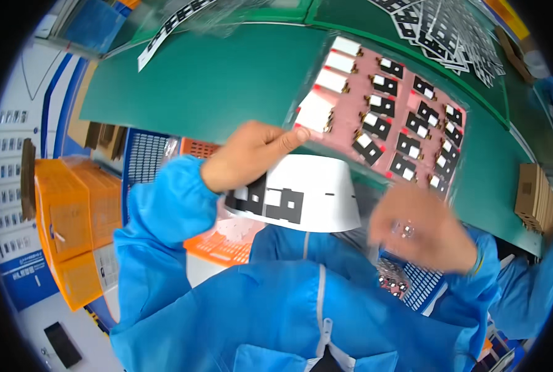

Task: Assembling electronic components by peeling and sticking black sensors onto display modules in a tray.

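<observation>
My left hand (pixel 247 156) is closed on a curved white backing sheet (pixel 329 186) that carries black die-cut stickers with white squares. Its thumb lies at the near-left edge of a pink tray (pixel 341 137), and the sheet hangs below that edge. On the tray, rows of small parts with gold-coloured tails lie side by side; several have black pieces on them, while white parts (pixel 332 80) fill the left column. My right hand (pixel 416 230) is over the near right side, just below the tray. Motion smears its fingers, so whether it holds anything cannot be told.
The tray rests on a green tabletop (pixel 227 80). More sticker sheets (pixel 434 37) are heaped at the far right, with one strip (pixel 168 31) at the far left. Orange bins (pixel 72 217) stand left, cardboard pieces (pixel 530 192) right. Blue baskets (pixel 422 285) flank my lap.
</observation>
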Tool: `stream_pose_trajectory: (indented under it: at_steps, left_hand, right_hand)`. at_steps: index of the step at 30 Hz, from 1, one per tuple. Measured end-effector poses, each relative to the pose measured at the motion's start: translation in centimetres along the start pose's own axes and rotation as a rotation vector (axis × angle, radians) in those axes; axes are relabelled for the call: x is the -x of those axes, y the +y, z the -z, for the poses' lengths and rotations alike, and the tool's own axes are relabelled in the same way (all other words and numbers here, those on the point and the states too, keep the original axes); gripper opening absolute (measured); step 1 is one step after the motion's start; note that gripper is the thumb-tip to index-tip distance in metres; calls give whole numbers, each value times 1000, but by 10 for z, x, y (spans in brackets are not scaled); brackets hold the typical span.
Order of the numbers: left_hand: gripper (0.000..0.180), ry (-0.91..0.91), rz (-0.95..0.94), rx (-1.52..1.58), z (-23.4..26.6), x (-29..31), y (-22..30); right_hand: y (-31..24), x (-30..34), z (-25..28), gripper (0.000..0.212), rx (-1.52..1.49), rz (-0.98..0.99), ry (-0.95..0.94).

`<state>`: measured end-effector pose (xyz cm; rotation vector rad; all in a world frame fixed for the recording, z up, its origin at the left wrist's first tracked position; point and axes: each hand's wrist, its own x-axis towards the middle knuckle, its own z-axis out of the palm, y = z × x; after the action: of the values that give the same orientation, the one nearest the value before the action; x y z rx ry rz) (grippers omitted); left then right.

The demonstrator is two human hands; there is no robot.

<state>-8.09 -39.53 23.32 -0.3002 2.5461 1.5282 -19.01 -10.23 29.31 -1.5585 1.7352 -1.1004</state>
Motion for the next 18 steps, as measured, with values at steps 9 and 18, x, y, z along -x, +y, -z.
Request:
stream_pose_trajectory:
  at_steps: [9, 18]
  left_hand:
    - [46, 547, 33, 630, -149, 41, -71]
    - [42, 377, -657, 125, -75, 93, 19]
  right_hand:
    - [17, 23, -173, 69, -198, -346, 419]
    - [-31, 41, -127, 36, -110, -283, -20]
